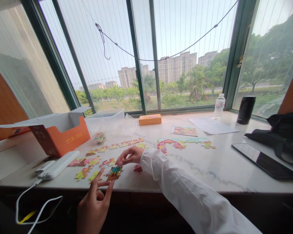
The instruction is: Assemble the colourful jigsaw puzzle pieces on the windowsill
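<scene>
My left hand [94, 204] hovers at the front edge of the marble sill [197, 172], fingers spread, just below a colourful jigsaw piece [114, 174]. It holds nothing I can see. My right hand [129, 155], in a white sleeve [185, 188], reaches in from the right with its fingertips just above that piece. Several loose pieces [88, 165] lie scattered to the left of my hands. A part-joined puzzle with a red barn [178, 143] lies to the right, and a small picture card [184, 131] lies behind it.
Behind the pieces stand an open orange box [61, 136], a plastic tub [104, 117] and a small orange box [150, 119]. A white power bank [57, 164] with cable lies left. A tablet [266, 161], black bag [283, 136], water bottle [219, 105] and black cylinder [245, 110] sit right.
</scene>
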`<state>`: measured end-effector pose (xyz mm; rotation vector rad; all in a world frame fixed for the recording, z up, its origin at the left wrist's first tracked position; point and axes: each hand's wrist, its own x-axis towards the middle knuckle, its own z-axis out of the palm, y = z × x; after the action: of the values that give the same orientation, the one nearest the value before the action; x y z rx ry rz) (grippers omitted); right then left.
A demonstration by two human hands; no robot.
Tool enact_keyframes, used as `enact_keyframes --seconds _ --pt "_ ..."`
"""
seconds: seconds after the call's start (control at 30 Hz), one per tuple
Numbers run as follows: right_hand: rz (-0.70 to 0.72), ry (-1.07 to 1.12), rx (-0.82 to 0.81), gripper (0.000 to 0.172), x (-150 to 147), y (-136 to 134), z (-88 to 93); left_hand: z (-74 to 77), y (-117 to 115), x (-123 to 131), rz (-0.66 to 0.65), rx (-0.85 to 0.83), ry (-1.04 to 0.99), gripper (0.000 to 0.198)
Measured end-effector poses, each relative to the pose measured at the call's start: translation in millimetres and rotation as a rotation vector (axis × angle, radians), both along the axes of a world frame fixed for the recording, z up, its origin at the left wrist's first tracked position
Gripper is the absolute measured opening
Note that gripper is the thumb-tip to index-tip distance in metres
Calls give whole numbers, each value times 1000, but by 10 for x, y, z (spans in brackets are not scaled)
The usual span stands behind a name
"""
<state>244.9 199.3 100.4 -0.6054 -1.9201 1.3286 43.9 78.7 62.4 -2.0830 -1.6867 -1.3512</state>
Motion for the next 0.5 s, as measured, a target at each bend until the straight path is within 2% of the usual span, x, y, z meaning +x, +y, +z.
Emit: enact_keyframes --seconds 0.17,0.33,0.5 --pt "108 50 -188 58 -21 67 -24 -8 -25 127 -44 -44 18 62" --pt "67 -34 -101 53 69 134 -56 6 -81 276 -58 -92 -13 63" --pt "65 -83 -62 54 127 133 -38 27 -138 320 -35 -175 -39 62"
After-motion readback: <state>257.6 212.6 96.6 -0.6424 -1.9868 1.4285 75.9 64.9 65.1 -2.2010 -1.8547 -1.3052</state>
